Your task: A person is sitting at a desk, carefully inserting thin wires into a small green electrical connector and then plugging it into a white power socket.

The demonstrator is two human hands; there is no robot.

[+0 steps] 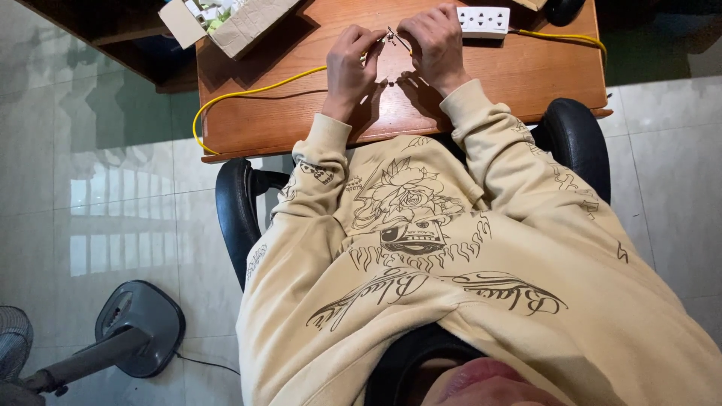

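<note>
**Barely begun: both hands on the small wire piece**

Seen from my head camera, my left hand (352, 64) and right hand (435, 46) pinch a small metal wire piece (392, 35) between them above the wooden desk (526, 75). Its long axis runs slantwise, hand to hand. I judge the work unfinished; the yellow cable (248, 92) lies loose.
</note>
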